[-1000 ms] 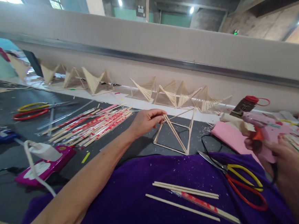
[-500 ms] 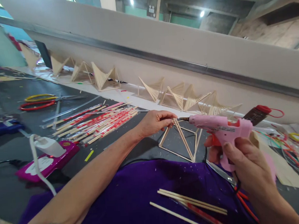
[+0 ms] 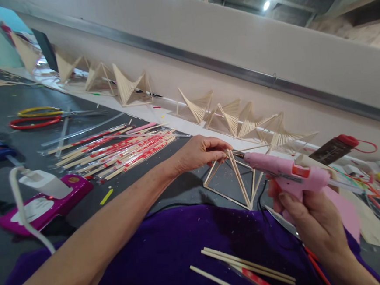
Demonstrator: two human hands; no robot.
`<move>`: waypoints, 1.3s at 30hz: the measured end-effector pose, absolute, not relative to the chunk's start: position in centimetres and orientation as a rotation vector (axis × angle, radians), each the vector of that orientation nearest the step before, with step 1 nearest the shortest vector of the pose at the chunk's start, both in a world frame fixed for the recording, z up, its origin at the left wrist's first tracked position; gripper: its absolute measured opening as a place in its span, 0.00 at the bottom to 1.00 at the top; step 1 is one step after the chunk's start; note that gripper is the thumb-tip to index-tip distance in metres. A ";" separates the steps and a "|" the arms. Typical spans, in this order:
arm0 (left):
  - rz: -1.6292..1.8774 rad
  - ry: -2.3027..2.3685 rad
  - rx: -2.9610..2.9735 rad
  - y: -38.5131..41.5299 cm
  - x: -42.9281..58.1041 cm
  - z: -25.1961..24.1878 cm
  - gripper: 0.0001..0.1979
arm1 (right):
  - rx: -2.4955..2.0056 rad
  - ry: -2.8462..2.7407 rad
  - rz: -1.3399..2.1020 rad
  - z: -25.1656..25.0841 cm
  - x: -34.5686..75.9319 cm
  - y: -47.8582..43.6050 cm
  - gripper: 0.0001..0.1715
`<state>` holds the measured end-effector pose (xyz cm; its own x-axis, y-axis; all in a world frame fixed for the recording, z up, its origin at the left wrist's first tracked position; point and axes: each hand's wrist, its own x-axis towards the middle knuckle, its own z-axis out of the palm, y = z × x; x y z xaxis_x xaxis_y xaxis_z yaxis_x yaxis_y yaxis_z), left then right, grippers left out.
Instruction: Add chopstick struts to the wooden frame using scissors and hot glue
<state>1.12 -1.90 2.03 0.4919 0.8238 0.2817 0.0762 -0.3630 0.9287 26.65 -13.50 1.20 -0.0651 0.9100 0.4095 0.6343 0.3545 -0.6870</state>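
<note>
My left hand point(image 3: 204, 152) pinches the top corner of a small frame point(image 3: 227, 197) built of thin wooden sticks. The frame stands on the dark tabletop, and its upper joint is partly hidden by my fingers. In my right hand point(image 3: 317, 220) is a pink glue gun point(image 3: 286, 174), gripped by its handle. Its nozzle points left and sits close beside the frame's top; whether it touches cannot be made out. Under my right hand lie scissors point(image 3: 283, 220), partly covered. Several loose wooden sticks point(image 3: 252, 265) rest on the purple cloth point(image 3: 146, 255) across my lap.
Packed chopsticks point(image 3: 121, 152) in red-marked wrappers lie left of the frame. Beyond them are large scissors point(image 3: 39, 117) and a magenta power strip point(image 3: 72, 193) with a white plug. Finished stick models point(image 3: 129, 85) line the wall. A brown bottle point(image 3: 333, 148) stands at right.
My view has shifted a little. The glue gun's nozzle has dropped slightly relative to the frame's top, while my left hand keeps its pinch there.
</note>
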 end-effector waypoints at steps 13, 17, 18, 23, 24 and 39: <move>0.969 0.766 1.761 -2.1 1.2 2.2 0.13 | -1.455 -1.845 0.334 0.9 25.9 -12.8 0.15; 0.938 0.773 1.772 -2.1 1.2 2.3 0.14 | -1.460 -1.886 0.253 1.2 25.5 -13.0 0.14; 0.931 0.773 1.773 -2.1 1.1 2.3 0.14 | -1.459 -1.893 0.240 1.2 25.5 -13.0 0.14; 0.921 0.766 1.775 -2.2 1.2 2.5 0.14 | -1.413 -1.919 0.222 0.9 25.7 -13.0 0.13; 0.924 0.766 1.778 -2.2 1.2 2.5 0.13 | -1.411 -1.926 0.222 0.8 25.7 -13.0 0.13; 0.941 0.779 1.781 -2.2 1.3 2.4 0.13 | -1.438 -1.893 0.270 0.5 25.8 -12.7 0.13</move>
<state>1.28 -2.25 2.40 0.5021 0.8251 0.2592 0.1002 -0.3532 0.9302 25.82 -12.72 0.46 -0.1065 0.9008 0.4211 0.7470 0.3520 -0.5640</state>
